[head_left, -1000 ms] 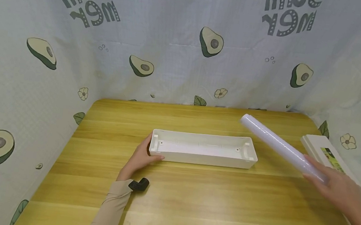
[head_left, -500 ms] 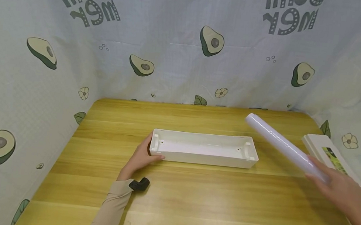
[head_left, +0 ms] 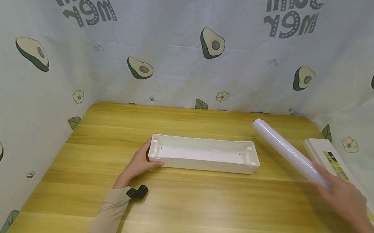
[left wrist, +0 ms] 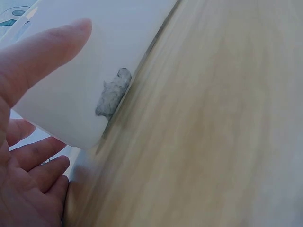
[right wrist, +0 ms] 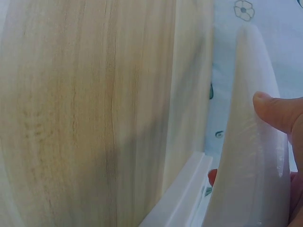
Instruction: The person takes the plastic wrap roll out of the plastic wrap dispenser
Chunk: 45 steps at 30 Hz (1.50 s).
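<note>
A long white plastic box without a cover sits on the wooden table, hollow side up, with small fittings inside both ends. My left hand grips its left end, the thumb along the front wall and the fingers round the end. In the left wrist view, that box wall has a grey patch near its lower edge. My right hand holds a glossy whitish roll, apparently of plastic film, by its near end. The roll slants up and left, above the table, to the right of the box. The right wrist view shows the thumb on the roll.
A long white lid-like piece with a green label lies along the table's right side, partly behind my right hand. A light cloth printed with avocados hangs round the back and sides of the wooden table.
The head view has turned slightly right, so everything stands further left. The roll has shifted a little to the right relative to the box. Both hands keep their holds.
</note>
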Available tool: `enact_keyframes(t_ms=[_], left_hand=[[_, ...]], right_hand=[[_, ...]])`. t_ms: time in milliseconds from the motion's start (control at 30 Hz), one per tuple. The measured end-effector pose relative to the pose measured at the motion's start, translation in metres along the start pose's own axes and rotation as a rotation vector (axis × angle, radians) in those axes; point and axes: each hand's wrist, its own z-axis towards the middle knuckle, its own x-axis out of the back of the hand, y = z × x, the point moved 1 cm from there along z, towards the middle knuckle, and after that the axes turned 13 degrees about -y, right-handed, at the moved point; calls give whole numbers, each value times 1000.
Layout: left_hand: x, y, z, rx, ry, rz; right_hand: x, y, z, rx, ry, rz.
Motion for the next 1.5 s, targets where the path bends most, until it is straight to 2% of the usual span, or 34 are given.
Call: enact_keyframes(t_ms=[333, 633, 800, 867, 900, 1033, 1100, 1500], left_hand=[[-3, -1, 3, 10, 14, -20], [-2, -1, 2, -5, 18, -30], [-2, -1, 2, -15, 16, -36], [-1, 9, -1, -10, 10, -35], [-1, 9, -1, -10, 10, -35], [-1, 8, -1, 6, 7, -25], [-2, -3, 3, 6, 15, -23], [-2, -3, 3, 4, 22, -20]], right_hand=[[-3, 7, -2, -17, -29, 3], [-7, 9, -2, -66, -72, 18], [-6, 7, -4, -82, -69, 24], [-6, 7, -4, -100, -69, 25], [-6, 7, -5, -108, -71, 26], [-6, 7, -6, -128, -83, 25], [-7, 8, -7, -127, -85, 26], [-13, 13, -10, -134, -67, 21]])
